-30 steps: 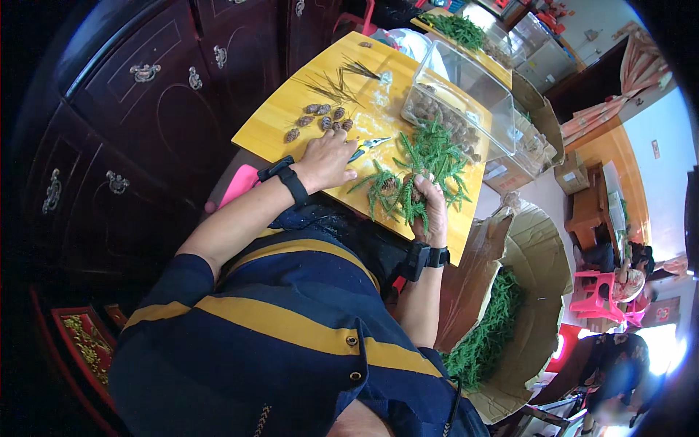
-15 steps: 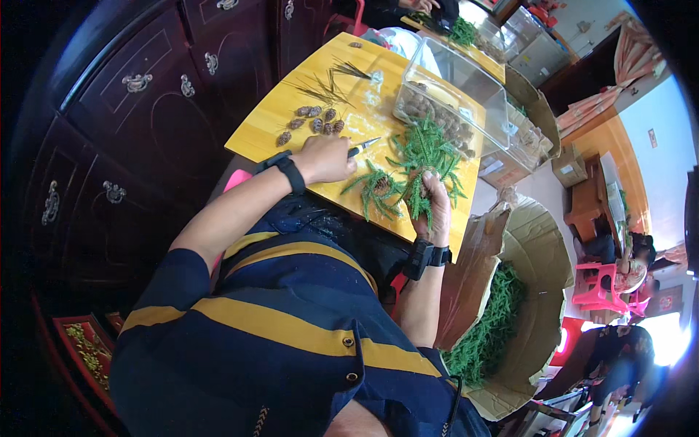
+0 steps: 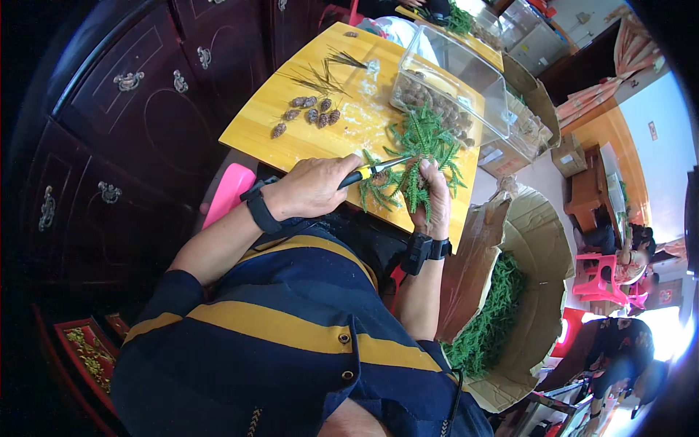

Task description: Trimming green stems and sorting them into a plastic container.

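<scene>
Counter (image 3: 258,131) of yellow wood bears a clear bin (image 3: 466,69) at its far right corner. Green sprigs (image 3: 422,135) lie toward the right edge; the right hand (image 3: 435,198) has its fingers closed on some. The left hand (image 3: 309,187) wraps its fingers around pliers (image 3: 354,177), tips at the sprigs. Brown cones (image 3: 312,116) sit near the left edge.

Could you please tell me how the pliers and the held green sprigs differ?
The pliers are slim and straight; the green sprigs spread bushily. The pliers show black, yellow and metal; the sprigs, green. The left hand holds the pliers, the right hand the sprigs. Both are over the yellow table.
</scene>
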Demonstrator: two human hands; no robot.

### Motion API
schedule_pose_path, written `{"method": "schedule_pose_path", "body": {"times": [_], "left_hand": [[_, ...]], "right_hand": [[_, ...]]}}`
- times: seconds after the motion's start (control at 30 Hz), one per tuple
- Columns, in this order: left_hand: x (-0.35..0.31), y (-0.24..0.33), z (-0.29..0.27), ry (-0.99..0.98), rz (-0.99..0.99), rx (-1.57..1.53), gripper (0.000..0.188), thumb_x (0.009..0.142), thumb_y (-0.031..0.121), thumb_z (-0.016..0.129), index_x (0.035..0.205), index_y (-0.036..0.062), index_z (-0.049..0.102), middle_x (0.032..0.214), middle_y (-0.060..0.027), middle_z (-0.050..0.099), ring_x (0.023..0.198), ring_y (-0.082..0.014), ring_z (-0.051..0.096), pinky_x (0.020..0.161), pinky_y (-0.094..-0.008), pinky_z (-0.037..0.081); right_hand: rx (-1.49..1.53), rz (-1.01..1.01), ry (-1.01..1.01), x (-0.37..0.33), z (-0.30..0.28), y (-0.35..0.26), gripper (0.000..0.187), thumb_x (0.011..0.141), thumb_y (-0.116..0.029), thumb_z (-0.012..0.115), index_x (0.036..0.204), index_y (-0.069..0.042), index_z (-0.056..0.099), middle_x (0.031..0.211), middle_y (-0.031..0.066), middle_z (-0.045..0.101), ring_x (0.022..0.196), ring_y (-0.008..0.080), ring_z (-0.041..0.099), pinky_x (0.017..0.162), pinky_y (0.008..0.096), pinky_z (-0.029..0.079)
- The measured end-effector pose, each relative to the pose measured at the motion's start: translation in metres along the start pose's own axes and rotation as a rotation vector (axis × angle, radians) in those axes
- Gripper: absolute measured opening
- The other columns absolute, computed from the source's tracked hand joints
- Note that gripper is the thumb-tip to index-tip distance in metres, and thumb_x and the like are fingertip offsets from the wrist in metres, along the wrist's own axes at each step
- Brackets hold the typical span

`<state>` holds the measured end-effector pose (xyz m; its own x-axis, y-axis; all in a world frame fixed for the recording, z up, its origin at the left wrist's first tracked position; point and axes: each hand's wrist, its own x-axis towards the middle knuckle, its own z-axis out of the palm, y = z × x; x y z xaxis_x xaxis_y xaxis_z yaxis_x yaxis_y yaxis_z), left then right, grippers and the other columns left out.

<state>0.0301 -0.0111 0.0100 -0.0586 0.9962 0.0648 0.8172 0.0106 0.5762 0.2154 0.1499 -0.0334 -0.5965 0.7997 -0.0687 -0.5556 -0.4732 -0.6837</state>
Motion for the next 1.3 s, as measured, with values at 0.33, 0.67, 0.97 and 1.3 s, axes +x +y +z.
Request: {"method": "schedule_pose_path", "body": {"times": [0.33,0.67,0.97,1.3], "left_hand": [[0.004,0.001,0.009,0.112,0.059,0.006,0.042,0.087,0.007,0.059,0.128,0.0055,0.048,0.107,-0.0237,0.064,0.099,-0.0435,0.063,0.082,-0.0505,0.051],[0.001,0.003,0.016,0.136,0.029,-0.062,0.037,0.089,0.009,0.059,0.124,0.0023,0.051,0.099,-0.0277,0.065,0.093,-0.0455,0.064,0.079,-0.0516,0.051],[0.000,0.003,0.016,0.093,-0.005,-0.136,0.039,0.088,0.010,0.058,0.125,0.0017,0.050,0.095,-0.0281,0.066,0.092,-0.0458,0.064,0.077,-0.0514,0.052],[-0.009,0.000,0.014,0.236,0.045,0.182,0.035,0.086,0.010,0.058,0.120,0.0057,0.051,0.091,-0.0196,0.066,0.085,-0.0410,0.066,0.071,-0.0521,0.051]], "right_hand": [[-0.108,0.019,-0.046,-0.007,0.013,-0.002,0.017,0.093,-0.013,0.067,0.107,-0.005,0.061,0.093,0.0029,0.067,0.077,0.0126,0.064,0.070,0.0263,0.053],[-0.471,-0.223,0.077,-0.008,0.023,0.004,0.015,0.090,-0.008,0.069,0.103,-0.006,0.063,0.087,0.0019,0.066,0.075,0.0133,0.062,0.068,0.0275,0.049],[-1.389,-1.066,-0.041,-0.006,0.026,-0.004,0.010,0.085,-0.006,0.071,0.093,-0.004,0.065,0.092,0.0082,0.067,0.085,0.0224,0.065,0.076,0.0338,0.051],[-0.421,-0.094,-0.201,-0.006,0.017,-0.011,0.040,0.099,-0.034,0.057,0.121,-0.002,0.060,0.123,0.0083,0.063,0.110,0.0192,0.059,0.098,0.0351,0.045]]}}
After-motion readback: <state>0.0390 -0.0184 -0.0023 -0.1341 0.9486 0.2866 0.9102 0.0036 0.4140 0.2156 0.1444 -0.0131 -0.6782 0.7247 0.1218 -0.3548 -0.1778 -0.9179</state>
